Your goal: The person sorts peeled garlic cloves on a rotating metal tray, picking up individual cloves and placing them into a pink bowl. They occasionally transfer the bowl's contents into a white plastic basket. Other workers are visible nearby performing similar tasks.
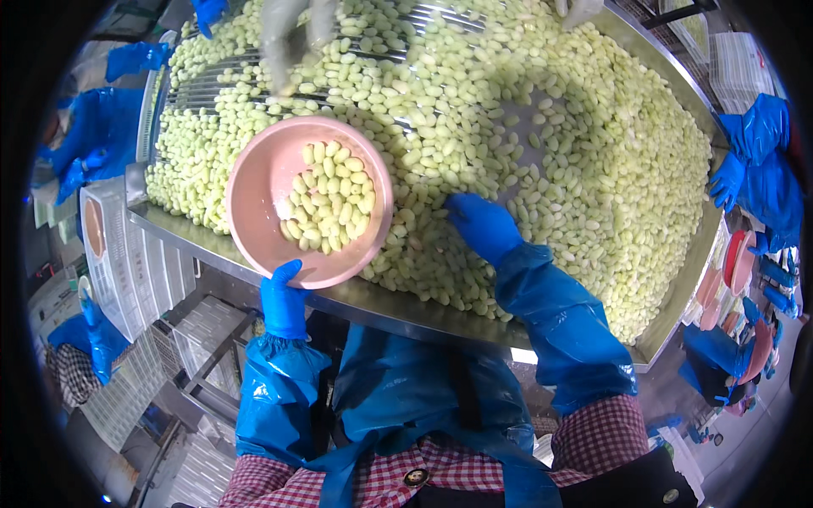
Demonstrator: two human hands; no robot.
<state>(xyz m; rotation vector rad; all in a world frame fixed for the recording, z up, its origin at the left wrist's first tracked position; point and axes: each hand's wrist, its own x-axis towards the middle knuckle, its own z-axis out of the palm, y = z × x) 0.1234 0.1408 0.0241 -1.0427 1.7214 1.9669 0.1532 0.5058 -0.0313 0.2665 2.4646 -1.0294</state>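
My left hand [284, 303], in a blue glove, grips the near rim of a pink basin [254, 182], thumb over the edge. Inside the basin, pale green oval fruits [332, 201], like large grapes, lie heaped toward its right side. The basin rests at the near edge of a wide metal sorting table [500, 326] spread with the same fruits [627, 195]. My right hand [484, 227], also blue-gloved, reaches among the fruits right of the basin. Its fingers are curled together and pointing left; what they hold, if anything, is hidden.
Across the table a blurred pale-gloved hand [292, 38] of another person works over the slatted part [207, 89]. A person in blue sleeves [754, 161] stands at the right edge. White plastic crates [140, 262] are at the left; pink basins [741, 262] sit far right.
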